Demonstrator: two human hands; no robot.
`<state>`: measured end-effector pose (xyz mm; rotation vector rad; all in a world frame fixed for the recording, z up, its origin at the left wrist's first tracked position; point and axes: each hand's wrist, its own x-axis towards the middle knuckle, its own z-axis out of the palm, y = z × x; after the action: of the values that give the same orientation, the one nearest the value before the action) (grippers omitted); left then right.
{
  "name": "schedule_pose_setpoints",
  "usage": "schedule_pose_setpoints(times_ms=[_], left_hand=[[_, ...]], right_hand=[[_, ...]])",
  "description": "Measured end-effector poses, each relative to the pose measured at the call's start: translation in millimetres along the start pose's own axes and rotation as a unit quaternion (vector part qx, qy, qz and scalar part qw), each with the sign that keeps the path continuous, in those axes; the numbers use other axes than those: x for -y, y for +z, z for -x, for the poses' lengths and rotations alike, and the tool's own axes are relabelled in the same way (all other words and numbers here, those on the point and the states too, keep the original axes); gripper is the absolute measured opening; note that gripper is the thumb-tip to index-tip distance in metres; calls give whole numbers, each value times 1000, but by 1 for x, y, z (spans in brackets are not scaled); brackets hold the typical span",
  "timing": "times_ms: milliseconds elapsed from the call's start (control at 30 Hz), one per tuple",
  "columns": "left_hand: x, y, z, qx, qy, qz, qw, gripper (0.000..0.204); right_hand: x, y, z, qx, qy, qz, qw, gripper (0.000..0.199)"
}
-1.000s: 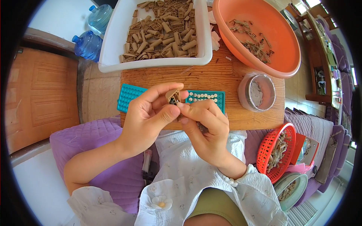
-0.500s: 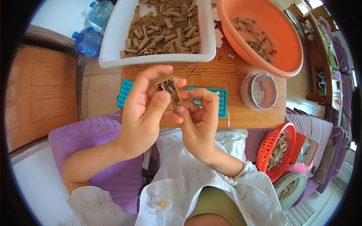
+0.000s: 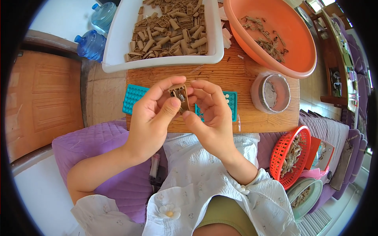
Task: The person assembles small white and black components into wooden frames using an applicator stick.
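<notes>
Both hands, left hand (image 3: 151,118) and right hand (image 3: 210,114), pinched a small tan cardboard piece (image 3: 179,96) above the desk's near edge; it looked light, crushable, best held by its edges.

Bright, even daylight fills the scene, strongest at the far right where windows blow out to white. Shadows are soft and short; the hands cast only a faint shade on the wooden counter (image 3: 244,118). The white tray (image 3: 118,47) at the far side glares slightly. Focus is sharp at the centre. Fisheye distortion bends straight edges strongly toward the rim, and a black vignette closes all corners.
</notes>
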<state>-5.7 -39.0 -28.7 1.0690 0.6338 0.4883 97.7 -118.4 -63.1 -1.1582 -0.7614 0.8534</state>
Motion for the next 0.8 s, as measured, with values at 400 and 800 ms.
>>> schedule_pose_setpoints(times_ms=[400, 800], left_hand=[[10, 0, 4, 23, 29, -115, 993, 29], [3, -3, -1, 33, -134, -23, 990, 31]], right_hand=[[-7, -13, -5, 45, 33, -18, 998, 24], [-18, -49, 2, 59, 94, 53, 992, 17]])
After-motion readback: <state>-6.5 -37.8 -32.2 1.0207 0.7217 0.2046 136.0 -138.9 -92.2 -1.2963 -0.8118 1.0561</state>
